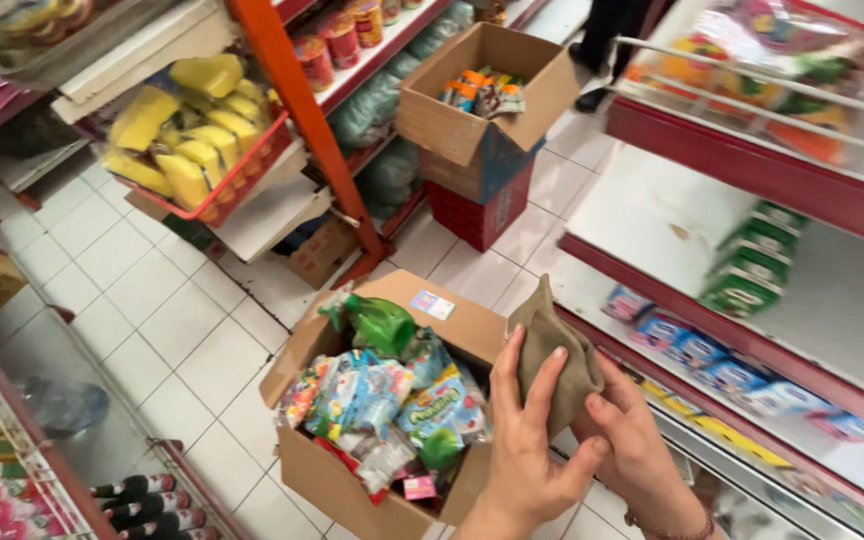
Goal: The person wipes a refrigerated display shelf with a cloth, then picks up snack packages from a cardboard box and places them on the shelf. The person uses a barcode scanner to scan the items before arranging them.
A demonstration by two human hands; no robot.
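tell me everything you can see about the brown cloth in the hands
The brown cloth is a dull khaki, soft-looking fabric, bunched and folded, its top corner pointing up. The left hand grips it from the front, the right hand from below and behind. It is held just right of the open cardboard box of packets.

A shop aisle with a white square-tiled floor (167, 330), red-edged metal shelving (752, 180) on both sides, and an orange steel upright post (297, 100) under even light.

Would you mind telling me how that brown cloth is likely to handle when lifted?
The brown cloth probably is floppy: it folds and peaks between the left hand and right hand. It looks light, likely not slippery, given its matte weave.
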